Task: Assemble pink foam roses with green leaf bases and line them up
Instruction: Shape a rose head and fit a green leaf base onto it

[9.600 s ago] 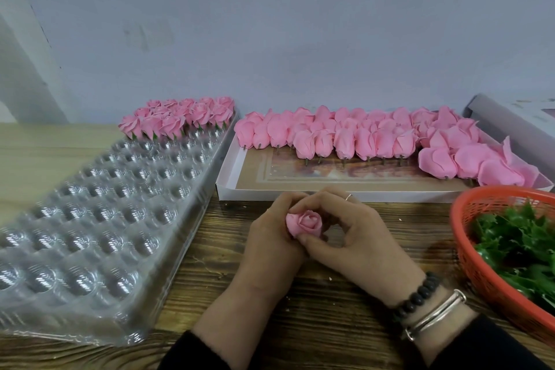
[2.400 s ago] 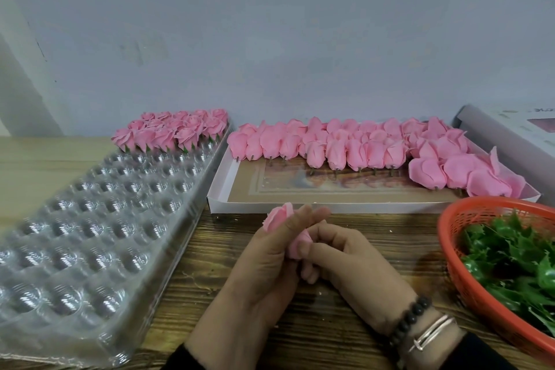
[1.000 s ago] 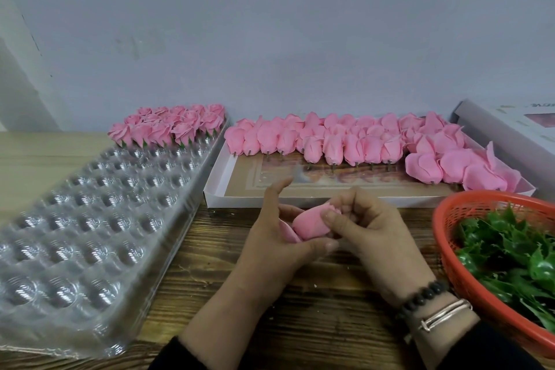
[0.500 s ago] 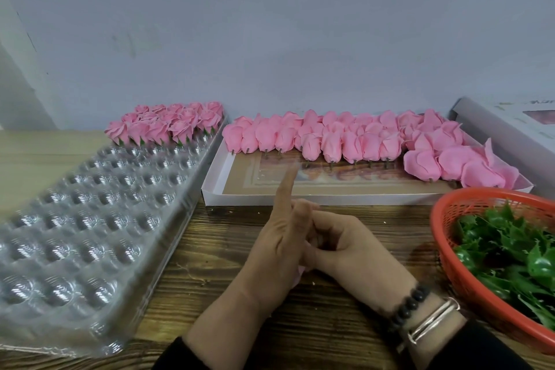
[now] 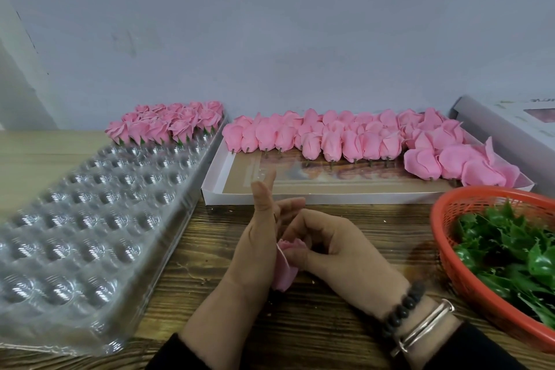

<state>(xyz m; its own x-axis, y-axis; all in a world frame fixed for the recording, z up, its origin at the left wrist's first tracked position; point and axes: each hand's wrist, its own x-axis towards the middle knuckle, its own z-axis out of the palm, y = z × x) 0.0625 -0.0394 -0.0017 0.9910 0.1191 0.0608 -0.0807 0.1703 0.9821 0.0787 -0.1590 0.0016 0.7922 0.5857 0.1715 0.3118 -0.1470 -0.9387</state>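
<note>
Both the left hand [image 5: 258, 249] and right hand [image 5: 336, 246] pinch one pink rose [image 5: 286, 267] over the counter [image 5: 345, 324]; the box [image 5: 516, 120] lettering is unreadable.

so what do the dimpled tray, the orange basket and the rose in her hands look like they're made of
Dimpled tray: thin clear moulded plastic, glossy; the table shows through and each cup glints.
Orange basket: probably rigid plastic, with a fine moulded mesh wall and smooth rim.
Rose, held between left hand and right hand: soft matte pink sheet, foam-like; no sheen, petals bend.
</note>
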